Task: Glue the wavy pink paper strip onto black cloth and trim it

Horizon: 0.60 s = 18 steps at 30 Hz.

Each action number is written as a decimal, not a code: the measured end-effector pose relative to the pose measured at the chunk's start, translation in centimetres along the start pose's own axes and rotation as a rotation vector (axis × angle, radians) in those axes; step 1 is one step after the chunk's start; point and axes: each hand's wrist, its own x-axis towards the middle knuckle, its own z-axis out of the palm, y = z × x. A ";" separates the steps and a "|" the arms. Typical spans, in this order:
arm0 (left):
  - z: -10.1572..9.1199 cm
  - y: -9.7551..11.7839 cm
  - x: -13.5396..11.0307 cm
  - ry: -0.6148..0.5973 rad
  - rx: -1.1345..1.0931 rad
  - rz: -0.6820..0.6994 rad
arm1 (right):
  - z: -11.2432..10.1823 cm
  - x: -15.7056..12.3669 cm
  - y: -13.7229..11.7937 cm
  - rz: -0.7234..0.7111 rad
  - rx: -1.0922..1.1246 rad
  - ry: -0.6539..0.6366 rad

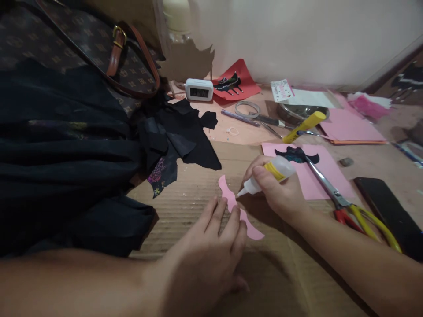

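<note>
Gripping a translucent white squeeze bottle with a yellow label (276, 170), the right hand (286, 193) has its fingers and thumb wrapped around it, the pointed nozzle angled down at the edge of a wavy pink paper strip (253, 228); whether the tip touches the paper is hard to tell. The left hand (209, 244) lies palm down with fingers extended and slightly apart, their tips resting on the middle of the strip. The strip lies slantwise on a brown corrugated cardboard sheet (188, 187), between the two hands. Beyond the right hand, a square pink paper sheet (325, 182) carries a black wavy-edged cutout (291, 155), with the blades of the red-and-yellow-handled metal scissors (325, 180) reaching onto it. Black fabric scraps (185, 127) lie to the left, partly over the cardboard.
</note>
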 end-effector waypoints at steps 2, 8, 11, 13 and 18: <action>-0.1 -0.1 -0.1 0.025 0.021 0.005 | -0.4 0.1 -0.3 -0.023 0.017 0.033; -1.2 -1.1 -0.2 0.084 0.119 -0.032 | -1.5 -0.3 -3.2 -0.161 -0.034 0.059; -1.6 -1.7 0.0 0.037 0.127 -0.012 | -2.1 -0.6 -4.7 -0.200 -0.093 0.052; -1.7 -2.1 0.1 -0.009 0.121 0.010 | -2.4 -0.6 -5.1 -0.172 -0.117 0.026; -1.6 -3.3 0.4 -0.069 0.100 0.084 | -2.2 -0.2 -3.9 -0.009 -0.132 -0.069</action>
